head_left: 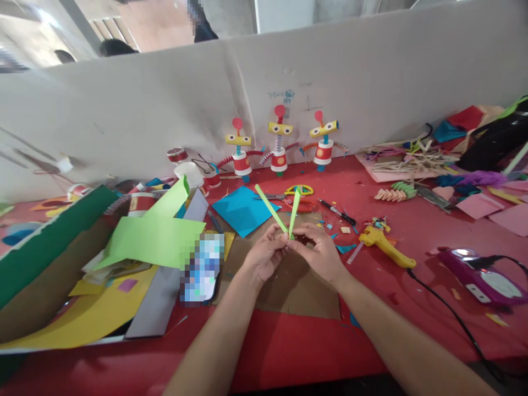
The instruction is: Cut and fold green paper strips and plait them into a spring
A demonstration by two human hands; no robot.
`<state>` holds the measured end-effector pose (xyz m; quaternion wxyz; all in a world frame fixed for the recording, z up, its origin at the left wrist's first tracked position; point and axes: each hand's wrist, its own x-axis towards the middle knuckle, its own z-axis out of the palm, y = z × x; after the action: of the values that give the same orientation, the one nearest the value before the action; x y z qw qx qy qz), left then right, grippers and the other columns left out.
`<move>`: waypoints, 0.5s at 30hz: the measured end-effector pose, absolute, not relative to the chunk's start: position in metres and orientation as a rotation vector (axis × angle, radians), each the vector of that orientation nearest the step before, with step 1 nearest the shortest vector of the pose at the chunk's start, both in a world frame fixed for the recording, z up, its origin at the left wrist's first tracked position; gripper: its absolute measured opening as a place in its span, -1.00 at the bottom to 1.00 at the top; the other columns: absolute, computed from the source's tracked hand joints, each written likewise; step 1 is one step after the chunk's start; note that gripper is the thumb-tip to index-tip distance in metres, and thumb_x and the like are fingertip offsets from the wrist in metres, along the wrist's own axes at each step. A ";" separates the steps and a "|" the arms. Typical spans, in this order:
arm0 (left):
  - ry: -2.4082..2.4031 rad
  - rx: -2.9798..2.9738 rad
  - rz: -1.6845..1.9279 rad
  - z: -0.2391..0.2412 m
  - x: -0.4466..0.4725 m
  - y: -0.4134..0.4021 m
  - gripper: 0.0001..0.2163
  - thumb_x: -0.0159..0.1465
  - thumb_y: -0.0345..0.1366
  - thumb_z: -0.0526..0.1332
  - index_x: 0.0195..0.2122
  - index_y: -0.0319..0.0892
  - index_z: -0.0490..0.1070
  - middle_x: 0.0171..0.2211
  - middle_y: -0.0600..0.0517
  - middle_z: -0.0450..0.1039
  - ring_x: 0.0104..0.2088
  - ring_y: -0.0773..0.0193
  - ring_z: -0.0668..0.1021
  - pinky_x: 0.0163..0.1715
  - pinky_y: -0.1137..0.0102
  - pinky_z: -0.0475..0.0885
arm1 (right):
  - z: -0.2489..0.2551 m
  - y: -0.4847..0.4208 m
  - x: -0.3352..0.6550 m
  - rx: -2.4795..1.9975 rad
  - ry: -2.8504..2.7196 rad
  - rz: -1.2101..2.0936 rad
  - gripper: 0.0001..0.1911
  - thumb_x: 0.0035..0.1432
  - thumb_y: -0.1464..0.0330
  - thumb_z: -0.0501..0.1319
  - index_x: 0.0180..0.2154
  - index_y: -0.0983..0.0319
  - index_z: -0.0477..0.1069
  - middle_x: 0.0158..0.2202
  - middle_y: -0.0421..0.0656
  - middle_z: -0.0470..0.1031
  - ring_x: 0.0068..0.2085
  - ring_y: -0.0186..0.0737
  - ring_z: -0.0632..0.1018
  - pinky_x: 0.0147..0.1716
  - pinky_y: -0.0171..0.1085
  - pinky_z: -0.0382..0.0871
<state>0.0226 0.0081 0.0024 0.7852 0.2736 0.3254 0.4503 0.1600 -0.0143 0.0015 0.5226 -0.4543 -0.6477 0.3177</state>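
Note:
Both my hands meet over a brown cardboard sheet (284,286) at the middle of the red table (289,346). My left hand (264,256) and my right hand (317,253) pinch two thin light-green paper strips (275,212) where they cross, forming a V that points up and away. The fingers of both hands are closed on the strips' lower ends. Behind them lie a blue paper square (241,210) and yellow-handled scissors (297,191).
Three paper-cup robot figures (280,144) stand by the white partition (371,93). Green, yellow and grey paper sheets (157,236) pile at the left with a phone (202,269). A yellow glue gun (385,245), a black pen (337,211), a purple device (482,275) with cable and paper scraps lie right.

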 end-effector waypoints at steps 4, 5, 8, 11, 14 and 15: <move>0.704 0.562 0.935 0.003 0.025 0.007 -0.77 -0.04 -0.42 0.36 -0.33 -0.22 0.42 -0.46 0.08 0.41 -0.49 0.48 0.44 -0.40 0.53 0.36 | 0.002 -0.013 0.162 -1.067 -1.575 0.690 -0.90 0.03 0.26 0.24 -0.39 0.13 0.49 -0.37 -0.18 0.41 -0.35 -0.26 0.42 -0.34 -0.25 0.30; 0.698 0.564 0.934 0.003 0.025 0.007 -0.77 -0.04 -0.42 0.36 -0.34 -0.22 0.42 -0.46 0.08 0.41 -0.49 0.47 0.44 -0.40 0.53 0.36 | 0.003 -0.013 0.163 -1.065 -1.581 0.683 -0.90 0.04 0.27 0.24 -0.39 0.13 0.49 -0.37 -0.18 0.41 -0.35 -0.26 0.42 -0.33 -0.25 0.30; 0.698 0.546 0.963 0.002 0.026 0.006 -0.78 -0.07 -0.43 0.38 -0.38 -0.23 0.42 -0.48 0.09 0.40 -0.48 0.47 0.44 -0.38 0.53 0.35 | 0.002 -0.012 0.162 -1.065 -1.601 0.679 -0.90 0.05 0.28 0.23 -0.36 0.13 0.49 -0.37 -0.18 0.42 -0.34 -0.25 0.42 -0.31 -0.25 0.31; 0.726 0.524 1.038 0.001 0.029 0.005 -0.77 -0.11 -0.43 0.39 -0.42 -0.22 0.41 -0.53 0.12 0.39 -0.49 0.47 0.43 -0.40 0.53 0.32 | -0.003 -0.011 0.160 -1.076 -1.571 0.696 -0.90 0.04 0.28 0.24 -0.38 0.13 0.49 -0.36 -0.17 0.44 -0.30 -0.22 0.44 -0.27 -0.23 0.31; 0.793 0.564 1.169 0.000 0.034 0.002 -0.78 -0.12 -0.41 0.39 -0.43 -0.21 0.41 -0.55 0.14 0.38 -0.52 0.49 0.40 -0.44 0.54 0.28 | -0.009 -0.010 0.157 -1.097 -1.469 0.786 -0.86 0.04 0.26 0.23 -0.33 0.14 0.49 -0.32 -0.15 0.48 -0.26 -0.19 0.47 -0.23 -0.22 0.33; 0.823 0.585 1.213 0.000 0.036 0.001 -0.79 -0.12 -0.40 0.39 -0.44 -0.21 0.42 -0.55 0.14 0.38 -0.53 0.49 0.39 -0.46 0.55 0.26 | -0.011 -0.011 0.156 -1.099 -1.431 0.829 -0.84 0.05 0.26 0.22 -0.30 0.14 0.49 -0.31 -0.15 0.49 -0.26 -0.19 0.47 -0.23 -0.21 0.34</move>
<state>0.0360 0.0009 0.0002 0.7045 0.2630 0.3701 0.5455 0.1560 -0.0109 -0.0106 0.5464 -0.4635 -0.6037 0.3496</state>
